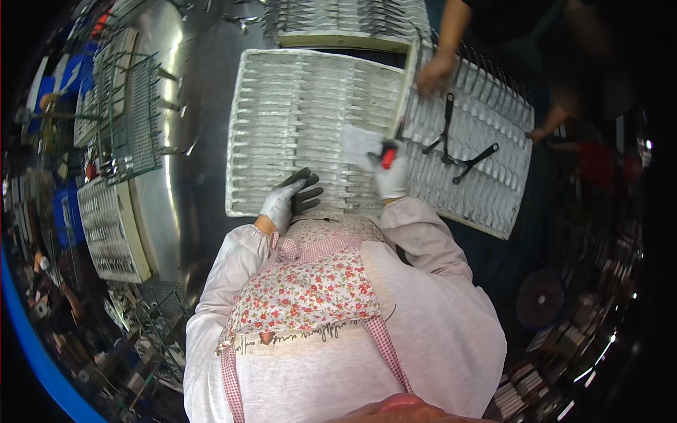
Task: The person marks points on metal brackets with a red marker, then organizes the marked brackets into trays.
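Observation:
In front of me lies a white tray (268, 106) with rows of narrow ridged slots. My left hand (293, 199), in a white glove with dark grey fingers, rests with fingers spread on its near edge. My right hand (391, 175), gloved too, is closed around a red-and-black handled tool (388, 156) over the tray's right side. A pale flat piece (361, 146) lies beside that tool; whether it is the tool's blade or a loose sheet, I cannot tell. To the right, a second ridged tray (486, 187) carries two black-handled, fork-shaped tools (447, 127).
A co-worker's hand (436, 74) reaches over the right tray, another (539, 134) touches its far side. Beyond my tray stands a tray of metal utensils (352, 21). At left are a steel surface (190, 141), a green wire basket (141, 113) and another slotted tray (109, 233).

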The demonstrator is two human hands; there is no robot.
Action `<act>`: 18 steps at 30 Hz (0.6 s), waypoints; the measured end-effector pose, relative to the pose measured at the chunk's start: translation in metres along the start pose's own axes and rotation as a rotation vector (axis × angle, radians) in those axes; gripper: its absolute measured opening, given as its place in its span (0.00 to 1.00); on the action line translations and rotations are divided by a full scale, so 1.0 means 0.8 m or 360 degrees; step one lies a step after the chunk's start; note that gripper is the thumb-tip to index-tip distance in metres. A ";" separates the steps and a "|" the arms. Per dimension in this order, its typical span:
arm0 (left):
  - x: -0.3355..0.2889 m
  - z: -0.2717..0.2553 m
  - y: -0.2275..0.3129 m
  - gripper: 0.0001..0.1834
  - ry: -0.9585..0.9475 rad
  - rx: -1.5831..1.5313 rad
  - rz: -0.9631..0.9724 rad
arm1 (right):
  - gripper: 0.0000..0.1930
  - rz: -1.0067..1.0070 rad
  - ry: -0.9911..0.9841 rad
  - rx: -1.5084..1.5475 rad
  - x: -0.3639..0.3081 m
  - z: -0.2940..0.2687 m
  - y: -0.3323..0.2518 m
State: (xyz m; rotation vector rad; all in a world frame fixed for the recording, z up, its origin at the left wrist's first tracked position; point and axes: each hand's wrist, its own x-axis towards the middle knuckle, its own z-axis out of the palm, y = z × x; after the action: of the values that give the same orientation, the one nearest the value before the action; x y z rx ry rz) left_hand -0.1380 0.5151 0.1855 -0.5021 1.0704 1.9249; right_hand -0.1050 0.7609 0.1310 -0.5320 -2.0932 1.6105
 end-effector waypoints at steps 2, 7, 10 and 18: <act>0.007 -0.004 -0.001 0.26 -0.0031 0.0023 -0.0061 | 0.25 0.0369 0.0381 0.0633 0.018 -0.065 0.037; 0.023 -0.014 -0.003 0.24 -0.0028 -0.0037 -0.0078 | 0.25 0.0362 0.0721 -0.0627 0.037 -0.220 0.093; 0.029 -0.013 -0.003 0.23 0.0047 -0.0004 -0.0105 | 0.30 0.0920 0.0574 -0.1234 0.030 -0.264 0.101; 0.031 -0.010 0.003 0.23 0.0082 -0.0013 -0.0068 | 0.31 0.0934 0.0622 -0.1216 0.040 -0.253 0.119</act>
State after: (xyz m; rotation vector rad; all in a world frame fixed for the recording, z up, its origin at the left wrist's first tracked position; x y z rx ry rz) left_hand -0.1539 0.5196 0.1651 -0.5771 1.0765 1.8888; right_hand -0.0149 0.9632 0.0875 -1.6831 -2.2901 0.7555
